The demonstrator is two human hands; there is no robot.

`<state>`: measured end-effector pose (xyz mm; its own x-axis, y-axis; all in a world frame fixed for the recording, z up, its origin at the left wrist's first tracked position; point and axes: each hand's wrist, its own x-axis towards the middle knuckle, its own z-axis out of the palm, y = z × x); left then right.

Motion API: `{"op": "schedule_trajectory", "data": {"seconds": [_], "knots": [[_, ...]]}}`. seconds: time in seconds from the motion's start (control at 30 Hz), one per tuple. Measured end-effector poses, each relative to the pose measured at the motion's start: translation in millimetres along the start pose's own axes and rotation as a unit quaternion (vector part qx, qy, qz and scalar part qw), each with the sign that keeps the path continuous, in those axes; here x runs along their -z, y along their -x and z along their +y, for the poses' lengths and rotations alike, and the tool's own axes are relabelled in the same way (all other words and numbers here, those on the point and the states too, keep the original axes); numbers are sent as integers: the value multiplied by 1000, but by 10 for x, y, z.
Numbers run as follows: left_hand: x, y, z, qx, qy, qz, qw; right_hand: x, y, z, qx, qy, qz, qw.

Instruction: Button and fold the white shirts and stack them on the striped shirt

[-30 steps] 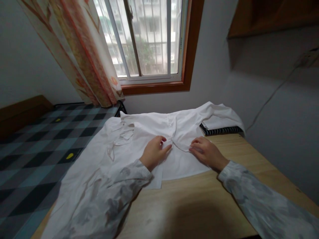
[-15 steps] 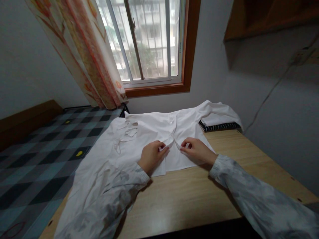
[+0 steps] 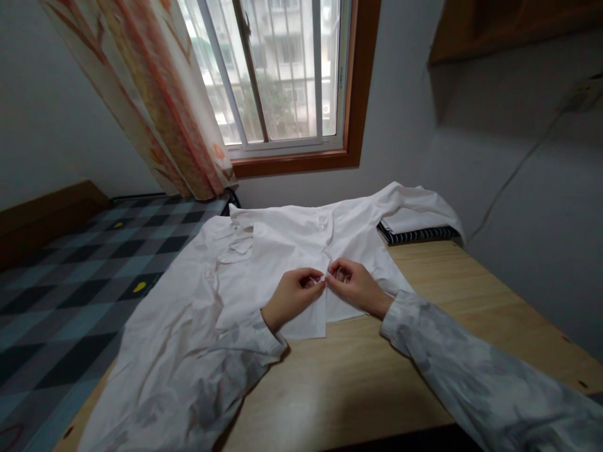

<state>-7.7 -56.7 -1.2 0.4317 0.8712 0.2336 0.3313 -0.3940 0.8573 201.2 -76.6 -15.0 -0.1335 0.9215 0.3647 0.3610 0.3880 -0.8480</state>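
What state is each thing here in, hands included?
White shirt: spread out, wrinkled at left
Left hand: pinching the shirt's front
Right hand: pinching there too, close to the left
Spiral-bound pad: partly covered by the shirt
Curtain: drawn aside
Window: mostly uncovered; can't tell whether shut

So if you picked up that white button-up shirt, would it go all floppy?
Probably very floppy: the white button-up shirt lies in soft wrinkles, and one sleeve drapes over the spiral-bound notebook. It's likely light for its size, since the cloth looks thin. Pushed, it would probably bunch up rather than roll, being spread out loosely.
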Motion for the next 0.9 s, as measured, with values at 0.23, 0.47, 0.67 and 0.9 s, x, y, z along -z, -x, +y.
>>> {"op": "schedule_trajectory", "data": {"seconds": [0.23,0.47,0.67,0.9], "knots": [[7,29,40,5,-3,29,1000,-29,10,-5,-34,-16,34,999],[-5,80,85,-7,-59,49,997,-1,44,-9,-13,-31,5,999],[-3,87,140,-9,-75,56,996,22,37,-51,-7,-28,-14,999],[-2,75,135,-46,-71,35,996,43,29,-148,2,28,-32,999]]}}
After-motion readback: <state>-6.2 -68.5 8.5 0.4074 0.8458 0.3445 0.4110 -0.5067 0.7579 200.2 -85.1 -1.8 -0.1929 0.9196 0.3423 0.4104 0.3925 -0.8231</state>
